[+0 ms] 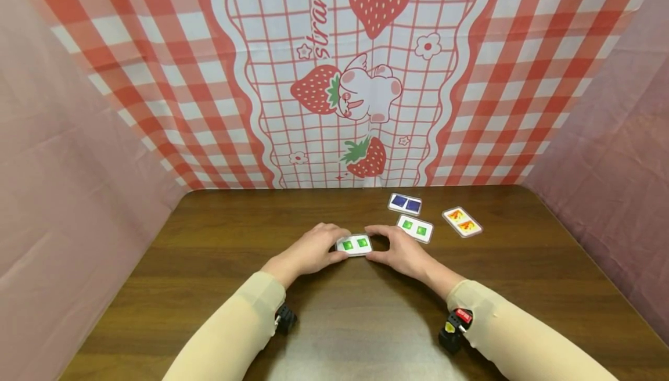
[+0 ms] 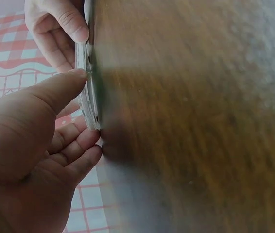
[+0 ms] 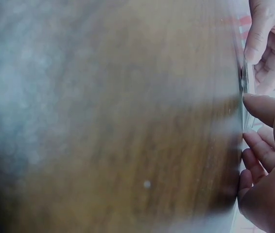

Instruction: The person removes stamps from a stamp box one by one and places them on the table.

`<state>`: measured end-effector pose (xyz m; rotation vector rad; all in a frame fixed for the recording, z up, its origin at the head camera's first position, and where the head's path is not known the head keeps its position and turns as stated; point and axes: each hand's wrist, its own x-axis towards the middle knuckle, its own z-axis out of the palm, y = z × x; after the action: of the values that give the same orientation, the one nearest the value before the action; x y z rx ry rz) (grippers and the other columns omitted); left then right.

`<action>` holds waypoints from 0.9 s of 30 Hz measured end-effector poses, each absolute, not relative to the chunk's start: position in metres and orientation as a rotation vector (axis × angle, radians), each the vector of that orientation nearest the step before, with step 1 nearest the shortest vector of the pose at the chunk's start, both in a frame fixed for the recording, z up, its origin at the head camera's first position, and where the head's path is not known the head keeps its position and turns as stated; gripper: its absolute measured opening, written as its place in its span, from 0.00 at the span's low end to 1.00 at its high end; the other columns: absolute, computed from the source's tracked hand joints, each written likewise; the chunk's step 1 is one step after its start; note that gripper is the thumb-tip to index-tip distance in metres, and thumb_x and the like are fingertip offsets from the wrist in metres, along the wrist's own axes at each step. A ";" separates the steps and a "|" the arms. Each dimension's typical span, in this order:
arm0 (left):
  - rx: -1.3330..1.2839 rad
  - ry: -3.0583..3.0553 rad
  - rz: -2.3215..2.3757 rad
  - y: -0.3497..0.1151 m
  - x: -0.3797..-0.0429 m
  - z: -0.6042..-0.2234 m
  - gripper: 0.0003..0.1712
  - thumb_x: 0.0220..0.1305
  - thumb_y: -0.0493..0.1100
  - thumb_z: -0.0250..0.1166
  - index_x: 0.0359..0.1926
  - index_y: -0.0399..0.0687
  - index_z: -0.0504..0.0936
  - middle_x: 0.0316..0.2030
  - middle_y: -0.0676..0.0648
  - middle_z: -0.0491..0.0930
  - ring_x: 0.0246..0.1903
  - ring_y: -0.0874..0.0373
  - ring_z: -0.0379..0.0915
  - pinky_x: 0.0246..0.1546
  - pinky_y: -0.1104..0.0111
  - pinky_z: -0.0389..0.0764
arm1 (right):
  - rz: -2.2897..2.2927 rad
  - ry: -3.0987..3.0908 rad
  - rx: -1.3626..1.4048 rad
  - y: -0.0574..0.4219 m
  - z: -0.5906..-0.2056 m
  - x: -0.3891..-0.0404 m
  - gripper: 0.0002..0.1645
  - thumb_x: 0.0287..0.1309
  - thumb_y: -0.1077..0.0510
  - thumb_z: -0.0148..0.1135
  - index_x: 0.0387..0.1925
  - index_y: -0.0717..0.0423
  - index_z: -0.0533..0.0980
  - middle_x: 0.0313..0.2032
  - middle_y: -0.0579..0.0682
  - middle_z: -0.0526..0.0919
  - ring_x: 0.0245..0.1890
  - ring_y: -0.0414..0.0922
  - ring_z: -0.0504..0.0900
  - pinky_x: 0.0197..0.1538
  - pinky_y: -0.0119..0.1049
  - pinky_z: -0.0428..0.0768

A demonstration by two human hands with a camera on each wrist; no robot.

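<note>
A thin stack of clear-edged cards (image 1: 354, 245) lies flat on the table between both hands, its top card white with two green squares. My left hand (image 1: 316, 247) holds the stack's left end between thumb and fingers. At the right end, my right hand (image 1: 402, 251) grips it the same way, thumb on the near side and index finger on the far side. From the left wrist, the stack (image 2: 85, 82) shows edge-on, with layered edges close to the tabletop. Another green-square card (image 1: 415, 228) lies just beyond my right hand, partly overlapped by it in the head view.
Past that card lies a card with two dark blue squares (image 1: 405, 204). Farther right is a card with two orange-yellow pictures (image 1: 462, 222). The brown wooden table (image 1: 209, 218) ends at a red-checked strawberry cloth (image 1: 209, 119), with pink cloth (image 1: 78, 154) at both sides.
</note>
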<state>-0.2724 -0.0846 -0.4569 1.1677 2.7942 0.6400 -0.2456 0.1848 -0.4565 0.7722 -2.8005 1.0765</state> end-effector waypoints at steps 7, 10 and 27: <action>1.075 2.786 0.586 -0.078 -0.253 -0.428 0.28 0.80 0.50 0.70 0.73 0.43 0.80 0.68 0.39 0.81 0.67 0.43 0.75 0.69 0.48 0.75 | 1.084 -2.709 0.846 0.191 -0.474 -0.256 0.34 0.64 0.53 0.82 0.66 0.67 0.82 0.63 0.61 0.87 0.66 0.62 0.82 0.70 0.58 0.77; 1.041 2.793 0.550 -0.077 -0.253 -0.427 0.29 0.80 0.52 0.69 0.75 0.46 0.79 0.69 0.41 0.80 0.69 0.44 0.74 0.71 0.50 0.74 | 1.071 -2.687 0.849 0.196 -0.490 -0.267 0.35 0.63 0.50 0.83 0.66 0.63 0.83 0.62 0.58 0.87 0.66 0.59 0.83 0.70 0.57 0.77; 1.009 2.771 0.581 -0.079 -0.251 -0.426 0.30 0.81 0.51 0.69 0.77 0.48 0.78 0.71 0.40 0.77 0.70 0.44 0.71 0.71 0.49 0.74 | 1.072 -2.781 0.793 0.184 -0.456 -0.245 0.38 0.61 0.57 0.84 0.68 0.69 0.80 0.65 0.64 0.84 0.68 0.64 0.80 0.71 0.62 0.75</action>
<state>-0.2512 -0.0787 -0.4264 1.0090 2.7713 0.5813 -0.2446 0.1836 -0.4556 0.7931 -2.7812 1.0715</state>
